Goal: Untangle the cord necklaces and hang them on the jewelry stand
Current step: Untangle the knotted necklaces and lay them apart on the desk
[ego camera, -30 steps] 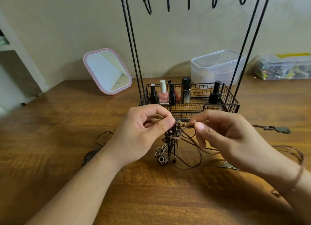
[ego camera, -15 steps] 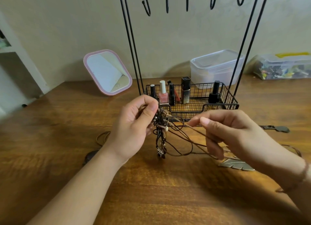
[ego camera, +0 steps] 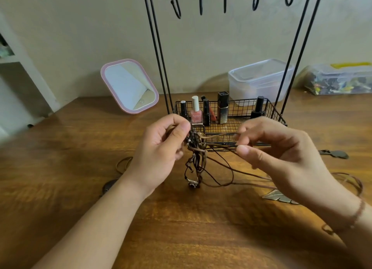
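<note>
Two bare hands meet at the centre of the frame over a wooden table (ego camera: 60, 168), in front of the wire basket (ego camera: 275, 113) at the foot of a black jewelry stand (ego camera: 159, 53). Left hand (ego camera: 159, 154): thumb and curled fingers pinch the top of a knotted bundle of cord necklaces (ego camera: 196, 154), which hangs below the grip with small beads and a metal charm at its lower end. Right hand (ego camera: 281, 158): thumb and forefinger pinch a tan cord (ego camera: 217, 135) drawn level out of the knot; darker cords trail rightward beneath this hand onto the table. Empty hooks (ego camera: 177, 9) line the stand's top bar at the upper edge. Nail polish bottles (ego camera: 196, 114) stand upright in the basket. Left of the stand, a pink-framed mirror (ego camera: 129, 86) leans; behind the basket, a clear lidded plastic box (ego camera: 259, 79)
</note>
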A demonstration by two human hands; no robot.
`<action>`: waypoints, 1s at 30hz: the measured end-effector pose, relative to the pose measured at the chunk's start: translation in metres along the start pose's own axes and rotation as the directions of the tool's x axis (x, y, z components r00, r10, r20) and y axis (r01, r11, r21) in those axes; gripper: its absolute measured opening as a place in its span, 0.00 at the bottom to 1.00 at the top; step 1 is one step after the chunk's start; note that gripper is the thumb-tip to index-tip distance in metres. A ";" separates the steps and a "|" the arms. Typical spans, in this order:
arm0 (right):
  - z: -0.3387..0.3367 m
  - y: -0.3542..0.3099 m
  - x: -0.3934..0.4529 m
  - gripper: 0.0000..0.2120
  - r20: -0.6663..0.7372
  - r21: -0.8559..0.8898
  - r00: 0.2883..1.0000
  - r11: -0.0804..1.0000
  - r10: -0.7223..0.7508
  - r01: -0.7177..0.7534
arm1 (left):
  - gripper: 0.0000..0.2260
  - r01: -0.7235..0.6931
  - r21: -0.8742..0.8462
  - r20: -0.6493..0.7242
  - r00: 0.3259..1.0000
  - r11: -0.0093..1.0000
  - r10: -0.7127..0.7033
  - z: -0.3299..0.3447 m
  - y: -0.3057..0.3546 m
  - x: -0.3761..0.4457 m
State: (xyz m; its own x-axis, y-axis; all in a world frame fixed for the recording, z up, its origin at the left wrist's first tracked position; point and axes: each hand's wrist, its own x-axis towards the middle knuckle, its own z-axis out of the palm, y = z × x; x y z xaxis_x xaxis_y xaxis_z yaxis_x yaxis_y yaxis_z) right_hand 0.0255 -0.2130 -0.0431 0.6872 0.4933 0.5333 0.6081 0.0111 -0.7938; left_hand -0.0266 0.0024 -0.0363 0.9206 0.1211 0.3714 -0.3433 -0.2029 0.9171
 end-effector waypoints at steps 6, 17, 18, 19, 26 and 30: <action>-0.006 -0.001 -0.002 0.05 0.138 -0.259 0.977 0.947 -0.161 0.192 | 0.08 0.146 -0.256 -0.146 0.971 0.956 -0.188 -0.005 0.000 0.002; -0.008 0.002 0.003 0.21 0.000 -0.592 0.990 0.798 -0.139 0.112 | 0.07 0.133 -0.191 -0.055 0.988 0.973 -0.145 -0.006 0.005 0.001; -0.010 0.002 0.003 0.19 -0.051 -0.587 0.990 0.806 -0.133 0.078 | 0.06 0.122 -0.172 -0.026 0.991 0.978 -0.128 -0.006 0.005 0.001; -0.010 0.001 0.003 0.15 -0.105 -0.554 0.986 0.831 -0.126 0.047 | 0.05 0.110 -0.149 0.003 0.994 0.983 -0.110 -0.005 0.006 0.000; 0.020 0.003 0.002 0.20 0.127 -0.243 0.988 0.969 0.082 -0.049 | 0.10 0.025 0.054 0.195 0.980 0.998 -0.035 0.006 0.009 -0.004; 0.017 0.004 0.002 0.08 0.096 -0.101 0.992 0.993 0.076 -0.067 | 0.14 0.083 0.038 0.199 0.976 0.996 -0.089 0.000 0.010 -0.004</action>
State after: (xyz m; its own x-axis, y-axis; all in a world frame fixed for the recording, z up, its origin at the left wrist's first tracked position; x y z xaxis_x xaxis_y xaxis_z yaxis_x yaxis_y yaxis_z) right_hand 0.0223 -0.1971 -0.0501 0.6904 0.5736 0.4407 0.5979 -0.1097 -0.7940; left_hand -0.0335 0.0002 -0.0286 0.9660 -0.0568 0.2523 -0.2585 -0.2294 0.9384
